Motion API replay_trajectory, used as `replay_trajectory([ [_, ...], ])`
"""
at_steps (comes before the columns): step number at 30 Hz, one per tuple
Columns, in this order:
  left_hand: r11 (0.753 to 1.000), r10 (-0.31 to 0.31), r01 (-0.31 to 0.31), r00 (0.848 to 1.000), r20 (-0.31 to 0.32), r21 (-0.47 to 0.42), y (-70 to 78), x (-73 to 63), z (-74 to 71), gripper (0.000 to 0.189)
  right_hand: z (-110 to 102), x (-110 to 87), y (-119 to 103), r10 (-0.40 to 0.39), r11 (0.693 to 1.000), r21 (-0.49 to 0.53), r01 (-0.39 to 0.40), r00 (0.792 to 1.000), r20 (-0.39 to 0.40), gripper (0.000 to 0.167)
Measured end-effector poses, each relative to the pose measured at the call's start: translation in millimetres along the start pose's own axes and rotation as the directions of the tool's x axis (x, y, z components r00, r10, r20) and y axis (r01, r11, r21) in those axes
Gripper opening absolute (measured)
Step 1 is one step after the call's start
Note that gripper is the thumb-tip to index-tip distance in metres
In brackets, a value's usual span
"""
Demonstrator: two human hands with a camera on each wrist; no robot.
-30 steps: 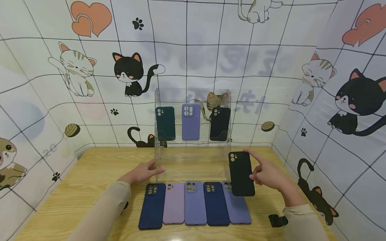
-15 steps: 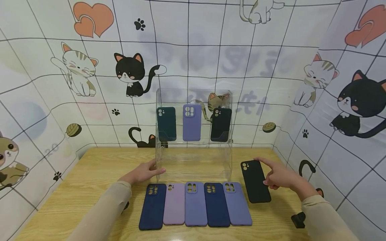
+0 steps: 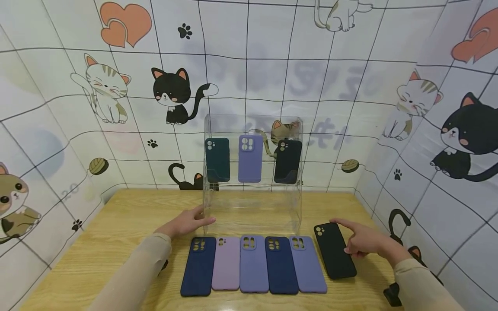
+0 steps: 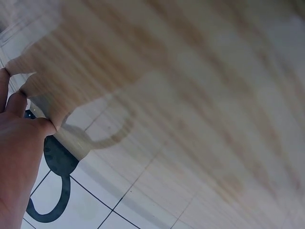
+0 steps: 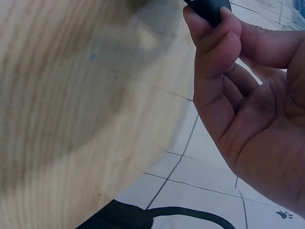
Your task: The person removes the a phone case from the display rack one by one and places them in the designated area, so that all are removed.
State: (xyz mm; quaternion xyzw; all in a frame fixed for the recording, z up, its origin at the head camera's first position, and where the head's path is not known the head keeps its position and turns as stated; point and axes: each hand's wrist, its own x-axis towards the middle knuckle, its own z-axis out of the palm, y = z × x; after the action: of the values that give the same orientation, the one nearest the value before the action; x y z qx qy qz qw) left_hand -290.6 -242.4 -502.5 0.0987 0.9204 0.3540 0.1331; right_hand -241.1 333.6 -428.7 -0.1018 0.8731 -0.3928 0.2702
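Note:
My right hand pinches a black phone case by its upper end and right edge, close over the table at the right end of a row of cases. In the right wrist view, thumb and fingers grip the dark case near its edge. My left hand rests at the lower left side of a clear display stand, thumb stretched toward it, fingers relaxed. A dark green case, a lavender case and another black case stand on its upper tier.
Along the front lie a navy case, a pink-lilac case, a lavender case, a second navy case and a second lavender case. A cat-print cloth surrounds the wooden table.
My right hand has carried the black case rightward and down, from over the rightmost lavender case to beside it. The left hand stays at the stand; the head view has shifted slightly.

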Motion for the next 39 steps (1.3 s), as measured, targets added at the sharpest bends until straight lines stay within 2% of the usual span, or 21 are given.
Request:
replay_trajectory([
  [15, 1.0, 0.001, 0.0, 1.0, -0.003, 0.013, -1.5, 1.4, 2.1, 0.099, 10.0, 6.6, 24.8, 0.069, 0.994, 0.081, -0.079, 0.99, 0.123, 0.094],
  [27, 1.0, 0.012, -0.012, 1.0, -0.01, 0.008, -3.1, 3.4, 1.2, 0.099, 17.6, 5.1, 21.1, 0.165, 0.986, 0.0, -0.165, 0.984, 0.061, 0.094],
  [39, 1.0, 0.001, -0.001, 1.0, -0.012, -0.015, -3.5, 1.4, 2.8, 0.1, 15.6, 4.1, 23.7, 0.116, 0.992, 0.053, -0.119, 0.991, 0.061, 0.092],
])
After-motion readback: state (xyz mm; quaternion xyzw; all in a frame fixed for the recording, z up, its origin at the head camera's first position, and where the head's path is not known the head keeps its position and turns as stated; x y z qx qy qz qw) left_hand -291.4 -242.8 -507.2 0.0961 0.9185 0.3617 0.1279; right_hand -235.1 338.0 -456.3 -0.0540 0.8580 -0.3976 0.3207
